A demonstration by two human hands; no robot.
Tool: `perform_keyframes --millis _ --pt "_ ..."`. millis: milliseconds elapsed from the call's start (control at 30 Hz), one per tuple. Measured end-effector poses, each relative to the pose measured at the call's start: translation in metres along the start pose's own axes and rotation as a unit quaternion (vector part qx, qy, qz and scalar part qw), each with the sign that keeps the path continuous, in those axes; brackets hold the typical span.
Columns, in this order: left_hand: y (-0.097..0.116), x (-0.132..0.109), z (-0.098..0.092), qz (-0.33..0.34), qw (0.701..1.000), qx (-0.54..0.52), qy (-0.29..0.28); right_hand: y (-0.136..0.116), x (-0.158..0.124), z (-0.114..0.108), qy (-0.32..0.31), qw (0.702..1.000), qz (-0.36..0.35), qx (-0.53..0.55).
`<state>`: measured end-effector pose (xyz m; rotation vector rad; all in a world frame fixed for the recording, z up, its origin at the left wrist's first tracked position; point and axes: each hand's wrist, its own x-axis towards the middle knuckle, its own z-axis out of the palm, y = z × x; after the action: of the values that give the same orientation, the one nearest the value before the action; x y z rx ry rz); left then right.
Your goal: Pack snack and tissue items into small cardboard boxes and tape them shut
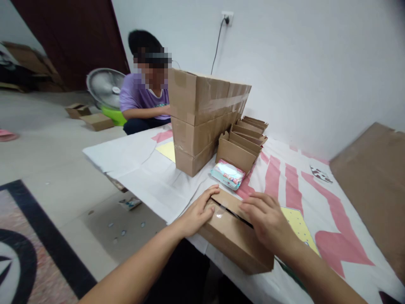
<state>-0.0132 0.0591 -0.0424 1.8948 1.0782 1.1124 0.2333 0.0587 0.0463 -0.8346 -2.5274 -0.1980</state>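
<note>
A cardboard box [232, 236] lies at the near edge of the cloth-covered table, a dark gap showing between its top flaps and a bit of clear tape across the gap. My left hand [199, 211] rests on the box's left end, fingers apart over the flap edge. On the right part of the top lies my right hand [264, 217], its fingers bent over the flap; their tips touch the cardboard, and nothing is seen held. Just beyond the box is a pack of wipes [228, 174].
Taped boxes [205, 120] stand stacked three high on the table [136, 169]. Beside them are open folded cartons [237, 147]. A person in a purple shirt [142, 95] crouches behind the stack, near a fan [106, 88]. A large cardboard sheet [373, 181] leans at the right.
</note>
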Motion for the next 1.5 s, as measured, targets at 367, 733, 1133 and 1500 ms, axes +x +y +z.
perform_keyframes --millis 367,733,1133,1500 --pt "0.009 -0.003 0.002 0.012 1.000 -0.009 -0.026 -0.007 0.030 0.022 -0.082 0.991 -0.084 0.065" --pt "0.004 0.005 0.004 -0.004 0.999 -0.012 -0.036 0.016 -0.095 -0.047 -0.088 0.939 0.252 0.216" --pt "0.009 0.008 0.010 -0.024 0.999 0.006 -0.029 -0.018 -0.186 0.028 -0.256 0.834 0.469 0.137" --pt "0.009 0.001 0.009 -0.045 0.998 -0.028 -0.034 -0.004 -0.193 0.026 -0.294 0.822 0.465 0.145"
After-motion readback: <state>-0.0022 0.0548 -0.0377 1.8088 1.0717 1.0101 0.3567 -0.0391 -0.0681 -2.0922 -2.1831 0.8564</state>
